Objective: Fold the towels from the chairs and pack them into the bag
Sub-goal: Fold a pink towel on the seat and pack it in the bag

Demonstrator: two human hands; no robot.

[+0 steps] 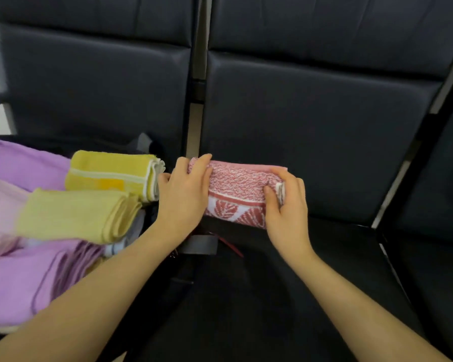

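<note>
Two dark chairs (311, 126) are standing side by side. Purple towels (16, 278) and yellow towels (110, 173) are lying stacked on the left seat. A folded red-and-white towel (236, 189) is sitting on the right seat's front, left hand (183, 197) and right hand (288, 207) clamping its ends.

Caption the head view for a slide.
Both hands grip a folded red-and-white towel beside stacked folded towels.

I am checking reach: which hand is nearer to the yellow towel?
Left. The left hand is just beside the yellow towel; the right hand grips the red towel's far end.
</note>
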